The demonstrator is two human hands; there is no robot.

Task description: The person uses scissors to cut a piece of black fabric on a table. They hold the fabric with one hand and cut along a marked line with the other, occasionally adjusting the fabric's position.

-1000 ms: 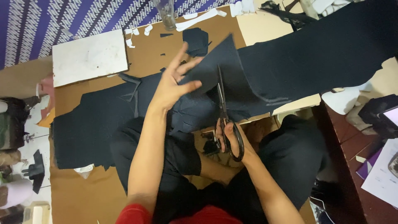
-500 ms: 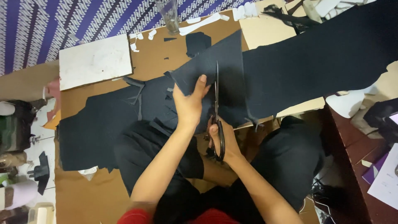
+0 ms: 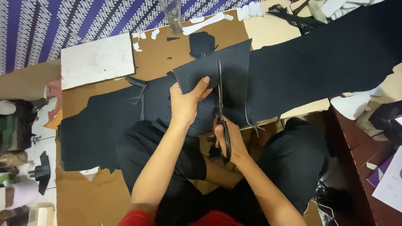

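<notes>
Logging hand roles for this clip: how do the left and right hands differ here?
The left hand grips the dark fabric, thumb on top, while the right hand works the black scissors. The left hand sits farther forward on the cloth; the right hand stays nearer the body. Both are bare.

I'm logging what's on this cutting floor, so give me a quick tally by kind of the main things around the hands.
Hands: 2, left hand and right hand
Scissors: 1
Large black fabric sheet: 1
White board: 1
Clear glass: 1
Total: 6
</notes>
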